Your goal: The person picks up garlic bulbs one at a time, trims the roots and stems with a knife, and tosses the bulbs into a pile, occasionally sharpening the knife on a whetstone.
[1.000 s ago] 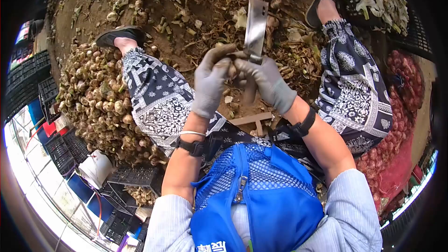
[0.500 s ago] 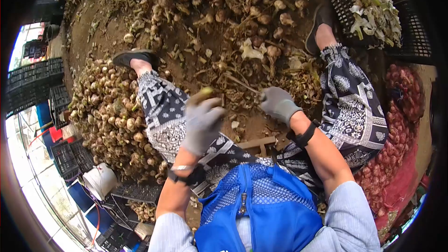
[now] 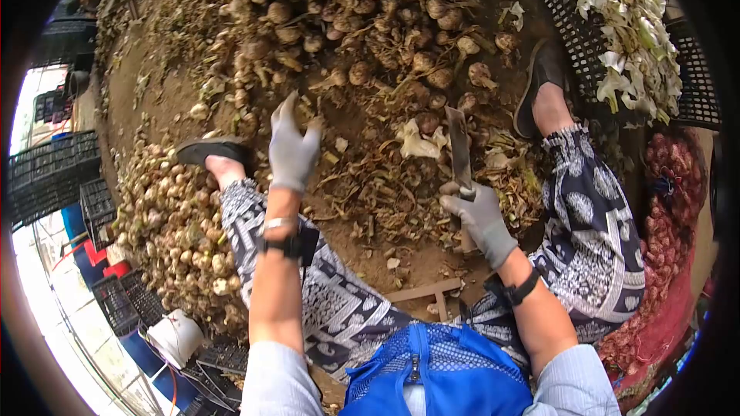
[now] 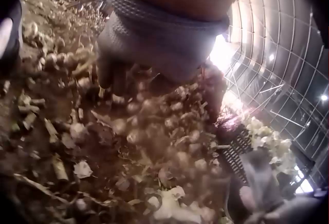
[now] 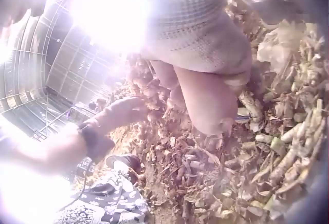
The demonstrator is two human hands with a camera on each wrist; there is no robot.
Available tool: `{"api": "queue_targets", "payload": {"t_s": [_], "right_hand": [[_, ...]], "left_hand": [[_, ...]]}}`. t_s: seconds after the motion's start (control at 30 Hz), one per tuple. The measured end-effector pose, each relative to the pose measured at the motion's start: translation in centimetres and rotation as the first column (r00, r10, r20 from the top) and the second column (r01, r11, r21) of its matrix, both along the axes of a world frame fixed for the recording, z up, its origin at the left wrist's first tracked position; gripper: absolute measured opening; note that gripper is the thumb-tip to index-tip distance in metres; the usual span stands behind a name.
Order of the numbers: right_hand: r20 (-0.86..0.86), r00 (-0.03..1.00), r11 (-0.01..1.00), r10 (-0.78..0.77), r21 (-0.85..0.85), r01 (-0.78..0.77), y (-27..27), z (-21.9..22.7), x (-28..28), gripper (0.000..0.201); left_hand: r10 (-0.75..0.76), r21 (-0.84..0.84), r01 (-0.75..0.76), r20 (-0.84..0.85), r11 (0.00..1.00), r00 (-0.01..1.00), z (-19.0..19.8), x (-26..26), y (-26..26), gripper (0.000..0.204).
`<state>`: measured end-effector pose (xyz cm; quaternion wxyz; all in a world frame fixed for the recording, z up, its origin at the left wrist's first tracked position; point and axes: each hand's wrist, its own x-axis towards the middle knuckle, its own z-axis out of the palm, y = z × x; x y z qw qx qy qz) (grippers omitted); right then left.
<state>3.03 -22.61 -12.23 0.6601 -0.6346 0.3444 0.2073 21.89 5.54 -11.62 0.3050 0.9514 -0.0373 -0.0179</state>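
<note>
My left hand (image 3: 294,146), in a grey-white glove, reaches forward over the littered ground with fingers stretched out and thumb apart. No object shows in it. Beyond it lie garlic bulbs (image 3: 362,73) with dry stalks. In the left wrist view, the glove (image 4: 154,44) hides most of the fingers, above more bulbs (image 4: 149,106). My gloved right hand (image 3: 482,219) grips a cleaver (image 3: 459,146) by its handle, the narrow side of its blade toward the head camera, pointing forward. Below that hand are cut stalks and husks (image 3: 385,200).
A large garlic heap (image 3: 181,223) lies beside the left leg. Black crates stand at the far left near a white bucket (image 3: 175,337). At the right are a crate of pale husks (image 3: 617,23) and red net sacks (image 3: 667,231). Between the legs lies a T-shaped wooden piece (image 3: 432,290).
The hands were together at a bulb beside the cleaver, then parted. My left hand, with something yellowish at its fingers half a second ago, has moved forward without it. The right hand keeps the cleaver.
</note>
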Motion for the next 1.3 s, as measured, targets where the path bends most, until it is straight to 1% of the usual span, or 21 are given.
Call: {"api": "queue_targets", "payload": {"t_s": [0.03,0.1,0.17,0.27,0.3,0.37,0.47,0.53,0.57,0.63,0.7,0.77,0.9,0.93,0.97,1.03,1.07,1.1,1.17,1.2,1.3], "right_hand": [[-0.013,1.0,1.0,-0.011,-0.01,0.01,-0.4,0.0,0.2,0.022],[-0.171,0.972,0.976,-0.162,0.116,0.183,-1.0,0.0,0.3,0.022],[-0.122,0.973,0.972,-0.195,0.111,0.208,-1.3,-0.9,0.5,0.024],[-0.136,0.962,0.949,-0.239,0.178,0.261,-0.8,-0.1,1.2,0.027],[-0.141,0.961,0.948,-0.237,0.184,0.261,-0.7,-0.2,1.2,0.027],[-0.111,0.98,0.963,-0.168,0.196,0.187,-0.5,-0.1,1.1,0.026],[0.074,0.995,0.99,0.063,-0.128,-0.053,0.2,-0.9,0.2,0.029],[0.021,0.927,0.831,0.374,-0.45,-0.325,0.7,1.0,1.0,0.036],[0.035,0.926,0.832,0.375,-0.453,-0.32,0.9,1.3,0.7,0.036],[0.237,0.76,0.636,0.605,-0.719,-0.282,1.3,2.1,0.1,0.039],[0.214,0.731,0.614,0.648,-0.715,-0.335,1.4,3.7,0.0,0.038],[0.144,0.645,0.477,0.75,-0.793,-0.378,1.5,5.1,-0.5,0.031],[0.219,0.6,0.486,0.769,-0.811,-0.326,1.8,6.9,-1.8,0.025],[0.223,0.601,0.487,0.767,-0.813,-0.32,1.7,7.1,-2.0,0.025],[0.243,0.606,0.5,0.758,-0.813,-0.299,1.7,7.2,-2.2,0.026],[0.264,0.61,0.514,0.747,-0.811,-0.278,1.5,7.3,-2.4,0.026],[0.275,0.6,0.519,0.751,-0.808,-0.279,1.3,7.3,-2.5,0.027],[0.286,0.591,0.524,0.754,-0.804,-0.28,1.1,7.3,-2.5,0.027],[0.29,0.588,0.532,0.755,-0.796,-0.289,1.2,7.2,-2.6,0.027],[0.293,0.585,0.535,0.757,-0.792,-0.295,1.2,7.2,-2.7,0.027],[0.314,0.579,0.54,0.753,-0.797,-0.271,1.3,7.4,-2.5,0.025]], "left_hand": [[0.065,-0.027,-0.068,-0.12,0.997,0.991,-1.8,2.5,-1.7,0.067],[0.087,-0.023,-0.089,-0.094,0.996,0.992,-7.5,6.9,-3.3,0.071],[0.148,-0.085,-0.168,-0.202,0.982,0.968,-12.2,9.4,-4.7,0.07],[0.143,-0.047,-0.171,-0.358,0.984,0.923,-14.8,8.9,-5.5,0.066],[0.146,-0.039,-0.171,-0.361,0.985,0.921,-14.4,7.7,-5.7,0.066],[0.097,-0.464,-0.338,-0.469,0.819,0.878,-11.7,2.8,-7.0,0.062],[-0.004,-0.611,-0.405,-0.556,0.68,0.831,-4.7,-4.9,-8.8,0.062],[-0.104,-0.658,-0.483,-0.647,0.578,0.756,-0.5,-8.9,-9.1,0.064],[-0.147,-0.681,-0.488,-0.652,0.546,0.744,0.0,-10.5,-8.6,0.065],[-0.205,-0.735,-0.47,-0.62,0.488,0.757,-0.1,-12.9,-7.7,0.065],[-0.27,-0.712,-0.315,-0.578,0.628,0.77,1.5,-14.4,-7.2,0.059],[-0.264,-0.732,-0.299,-0.546,0.613,0.795,3.5,-15.2,-7.0,0.059],[-0.344,-0.84,-0.118,-0.339,0.53,0.875,4.7,-16.2,-6.5,0.058],[-0.342,-0.846,-0.306,-0.471,0.436,0.813,5.0,-16.1,-6.6,0.056],[-0.343,-0.848,-0.3,-0.466,0.438,0.816,5.2,-16.1,-6.5,0.056],[-0.375,-0.752,-0.123,-0.456,0.648,0.807,6.2,-15.9,-6.9,0.055],[-0.345,-0.777,-0.405,-0.593,0.482,0.728,6.8,-16.1,-7.1,0.058],[-0.343,-0.776,-0.405,-0.593,0.484,0.728,6.7,-16.0,-7.0,0.058],[-0.395,-0.702,0.047,-0.343,0.711,0.852,6.2,-15.8,-6.6,0.06],[-0.397,-0.629,0.157,-0.26,0.762,0.88,5.9,-15.7,-6.5,0.058],[-0.345,-0.686,0.018,-0.343,0.727,0.874,5.2,-15.7,-6.9,0.056]]}}
